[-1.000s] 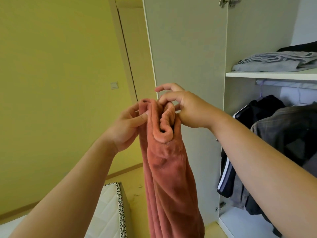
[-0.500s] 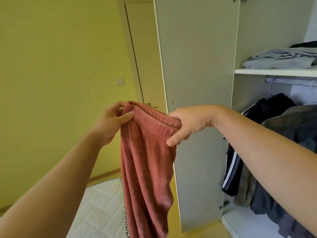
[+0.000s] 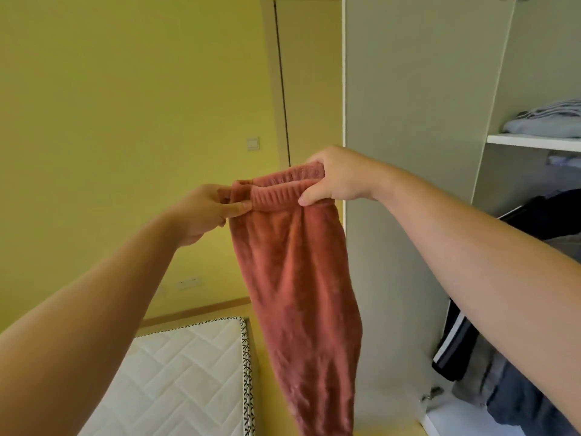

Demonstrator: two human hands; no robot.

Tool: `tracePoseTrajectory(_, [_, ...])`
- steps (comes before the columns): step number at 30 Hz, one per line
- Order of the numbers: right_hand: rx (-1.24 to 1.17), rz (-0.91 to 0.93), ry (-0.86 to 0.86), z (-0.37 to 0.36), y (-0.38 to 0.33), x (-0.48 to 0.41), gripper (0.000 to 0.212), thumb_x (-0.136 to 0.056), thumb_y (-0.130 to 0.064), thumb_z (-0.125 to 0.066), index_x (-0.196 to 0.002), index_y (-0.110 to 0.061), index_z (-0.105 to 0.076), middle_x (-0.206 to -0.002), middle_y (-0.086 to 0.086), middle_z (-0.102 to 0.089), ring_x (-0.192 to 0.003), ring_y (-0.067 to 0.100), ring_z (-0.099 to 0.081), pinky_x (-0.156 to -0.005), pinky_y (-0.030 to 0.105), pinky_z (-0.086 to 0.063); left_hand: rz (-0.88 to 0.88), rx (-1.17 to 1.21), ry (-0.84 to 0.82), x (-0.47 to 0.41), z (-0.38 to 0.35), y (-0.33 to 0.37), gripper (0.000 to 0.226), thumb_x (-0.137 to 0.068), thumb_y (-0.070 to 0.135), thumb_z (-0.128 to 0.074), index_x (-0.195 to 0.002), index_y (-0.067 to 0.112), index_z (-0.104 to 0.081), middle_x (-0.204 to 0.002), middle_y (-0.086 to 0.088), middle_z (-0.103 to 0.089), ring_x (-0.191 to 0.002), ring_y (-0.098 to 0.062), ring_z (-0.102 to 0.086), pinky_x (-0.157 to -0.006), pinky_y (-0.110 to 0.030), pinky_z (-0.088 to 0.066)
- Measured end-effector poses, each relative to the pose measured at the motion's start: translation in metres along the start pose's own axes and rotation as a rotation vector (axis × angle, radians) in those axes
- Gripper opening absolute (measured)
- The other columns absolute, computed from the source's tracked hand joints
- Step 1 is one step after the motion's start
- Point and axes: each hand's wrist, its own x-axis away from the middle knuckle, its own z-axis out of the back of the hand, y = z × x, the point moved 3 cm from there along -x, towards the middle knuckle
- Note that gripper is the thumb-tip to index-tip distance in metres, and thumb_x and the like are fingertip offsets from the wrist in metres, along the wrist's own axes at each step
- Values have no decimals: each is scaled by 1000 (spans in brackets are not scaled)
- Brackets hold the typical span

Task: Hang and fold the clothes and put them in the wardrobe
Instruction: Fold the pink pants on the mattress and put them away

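1. Quilted white mattress [image 3: 176,372] at 7 o'clock.
2. Centre: left hand [image 3: 204,212] and right hand [image 3: 336,180] pinch, fingers clamped, the waistband of hanging rust-red trousers [image 3: 298,278].
3. Open wardrobe [image 3: 408,121] at 3 o'clock, folded grey clothes [image 3: 547,121] shelved.
4. Yellow wall [image 3: 125,105] at 10 o'clock.

Bright, even daylight; soft wide-angle picture with a yellow-green cast.
We find the yellow wall [image 3: 110,121] at the left evenly and softly lit; we cannot place the light source. The wardrobe interior [image 3: 515,184] at the right edge is dimmer, its hanging clothes [image 3: 550,215] nearly black. Verticals lean, and the left forearm [image 3: 94,309] and right forearm [image 3: 471,262] swell towards the lower corners. Detail is soft throughout; the lower end of the red trousers [image 3: 298,278], bottom centre, is blurred.
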Motion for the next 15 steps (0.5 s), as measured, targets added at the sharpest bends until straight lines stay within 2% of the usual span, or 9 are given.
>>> tracePoseTrajectory(2, [25,-3,-62,-4,-3,-14,28,-66,-26,-86,-80,-11,-67,-64,3,-66,-53,16,-53,-47,25,-38,66,33,-6,-6,6,-11,20,-92,25,-69,-111,26,-76,-98,9,-70,-78,-6,-51,-60,-22,-38])
tracePoseTrajectory(4, [53,0,-94,-7,-6,-30,25,-67,-27,-87,-78,-17,-66,-58,-7,-60,-47,11,-50,-39,22,-32,142,107,-7,-14,10,-24,25,-94,23,-67,-119,26,-72,-107,8,-71,-85,-5,-58,-61,-20,-44])
tracePoseTrajectory(6, [42,-11,-184,-11,-5,-45,28,-68,-27,-89,-88,-21,-70,-68,-7,-66,-55,8,-57,-41,24,-36,187,219,-18,-23,11,-37,28,-95,13,-64,-120,24,-70,-104,9,-73,-84,-3,-64,-59,-18,-48])
tracePoseTrajectory(8, [72,-23,-266,-14,-1,-62,34,-68,-29,-90,-96,-22,-71,-80,-1,-70,-64,12,-61,-44,27,-39,190,352,-41,-32,12,-51,28,-92,-1,-61,-112,17,-68,-93,6,-72,-74,-3,-66,-54,-18,-50])
tracePoseTrajectory(10, [86,-49,-328,-17,9,-82,33,-68,-27,-90,-95,-22,-71,-79,-3,-70,-63,11,-61,-44,26,-40,194,466,-61,-43,16,-63,29,-83,-9,-62,-101,14,-61,-88,1,-67,-70,-6,-65,-54,-20,-53])
tracePoseTrajectory(11, [95,-48,-345,-20,15,-95,30,-69,-26,-90,-91,-21,-71,-74,-5,-69,-61,10,-61,-43,25,-40,191,501,-92,-50,19,-69,35,-78,-10,-65,-102,13,-59,-90,-2,-66,-72,-8,-66,-56,-22,-55])
tracePoseTrajectory(13, [115,-20,-345,-24,27,-120,21,-71,-23,-88,-84,-20,-71,-66,-6,-66,-55,11,-56,-43,25,-38,167,533,-199,-68,27,-80,57,-75,-13,-66,-122,18,-58,-108,-3,-69,-83,-13,-68,-61,-28,-60])
tracePoseTrajectory(15, [83,-43,-412,-29,42,-143,23,-73,-22,-86,-91,-17,-73,-70,-4,-67,-57,11,-56,-43,24,-38,157,505,-309,-84,38,-90,76,-80,-9,-63,-140,37,-50,-131,3,-65,-97,-17,-68,-65,-31,-60])
